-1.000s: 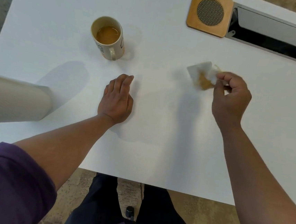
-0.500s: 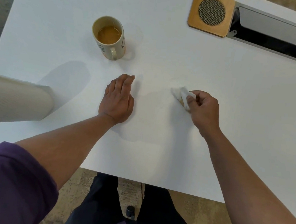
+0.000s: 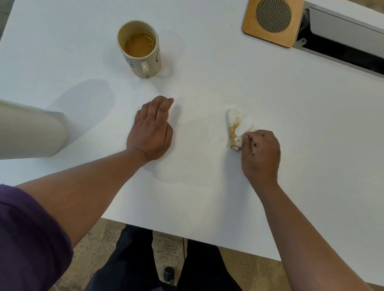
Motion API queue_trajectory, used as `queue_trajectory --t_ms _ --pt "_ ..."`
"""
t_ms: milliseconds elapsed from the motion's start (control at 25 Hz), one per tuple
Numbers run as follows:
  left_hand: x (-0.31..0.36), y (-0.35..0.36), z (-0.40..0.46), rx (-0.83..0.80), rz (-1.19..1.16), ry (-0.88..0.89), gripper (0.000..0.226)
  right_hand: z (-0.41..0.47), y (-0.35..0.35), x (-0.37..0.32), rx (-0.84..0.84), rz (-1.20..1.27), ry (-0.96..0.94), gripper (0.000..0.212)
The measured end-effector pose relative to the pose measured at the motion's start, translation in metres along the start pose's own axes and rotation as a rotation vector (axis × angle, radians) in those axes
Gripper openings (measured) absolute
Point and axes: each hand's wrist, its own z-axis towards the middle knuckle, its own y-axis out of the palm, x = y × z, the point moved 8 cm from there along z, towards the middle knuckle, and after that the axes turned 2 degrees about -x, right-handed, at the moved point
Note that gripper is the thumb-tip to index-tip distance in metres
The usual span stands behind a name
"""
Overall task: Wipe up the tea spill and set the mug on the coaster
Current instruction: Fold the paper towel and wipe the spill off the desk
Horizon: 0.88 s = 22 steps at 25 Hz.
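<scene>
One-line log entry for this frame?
phase: wiping | right hand: pinches stained tissue on table | left hand: flat on table | mug: off coaster

A cream mug [image 3: 140, 49] of amber tea stands on the white counter [image 3: 217, 65], the white tissue [image 3: 237, 128] is stained tan-brown, and the wooden coaster [image 3: 272, 16] has a dark mesh centre.
</scene>
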Motion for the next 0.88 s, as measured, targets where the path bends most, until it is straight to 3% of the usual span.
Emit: queue_trajectory --t_ms 200,360,560,760,880 --pt "0.000 0.000 0.000 -0.004 0.006 -0.003 0.061 -0.014 0.025 0.001 -0.093 -0.144 0.021 0.054" --pt "0.000 0.000 0.000 -0.005 0.006 -0.003 0.060 -0.005 0.020 -0.003 -0.068 -0.035 0.019 0.037" --pt "0.000 0.000 0.000 -0.008 0.010 0.001 0.060 0.025 -0.005 -0.003 -0.019 0.252 0.088 0.032" --pt "0.001 0.000 0.000 -0.002 0.007 -0.003 0.060 0.057 -0.021 -0.004 0.028 -0.096 0.004 0.037" --pt "0.000 0.001 0.000 -0.005 0.007 -0.005 0.061 0.080 -0.015 -0.011 0.046 -0.181 -0.051 0.039"
